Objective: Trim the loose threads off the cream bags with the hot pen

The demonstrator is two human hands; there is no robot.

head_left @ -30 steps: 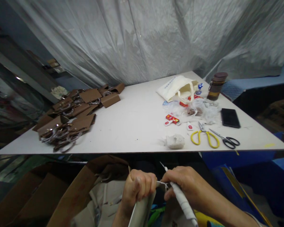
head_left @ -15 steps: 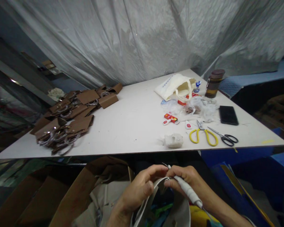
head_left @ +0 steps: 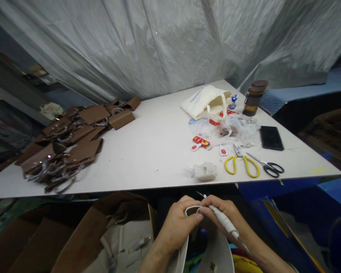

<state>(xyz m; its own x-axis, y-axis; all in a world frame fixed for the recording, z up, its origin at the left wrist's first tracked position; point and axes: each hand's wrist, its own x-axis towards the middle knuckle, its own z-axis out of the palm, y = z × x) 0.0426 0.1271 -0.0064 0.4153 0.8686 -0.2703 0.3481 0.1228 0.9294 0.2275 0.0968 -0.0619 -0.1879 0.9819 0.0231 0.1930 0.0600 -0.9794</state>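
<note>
Below the table's front edge, my left hand point(head_left: 177, 222) pinches the upper edge of an off-white bag point(head_left: 217, 246), thumb inside and fingers outside. The bag gapes toward me, a small metal fitting showing on its inner wall. My right hand point(head_left: 226, 210) is closed around a slim white-wrapped pen-like tool point(head_left: 226, 223), with a thin dark metal tip pointing up and left and a cord trailing from its back end. The right fingertips also touch the bag's edge, close to the left thumb. Exactly where they meet the edge is partly hidden.
A white table point(head_left: 142, 151) holds brown bags point(head_left: 88, 129) on the left. To the right lie yellow-handled scissors point(head_left: 241, 165), black scissors point(head_left: 268, 167), a white wrapped lump point(head_left: 205, 171), a phone point(head_left: 272, 137), a bottle point(head_left: 255, 98) and a tote point(head_left: 204, 102). A cardboard box point(head_left: 82, 235) contains off-white bags.
My left thumb has come over the bag's edge and now presses beside the right fingertips. The bag's opening has turned slightly. The view has shifted a little to the right.
</note>
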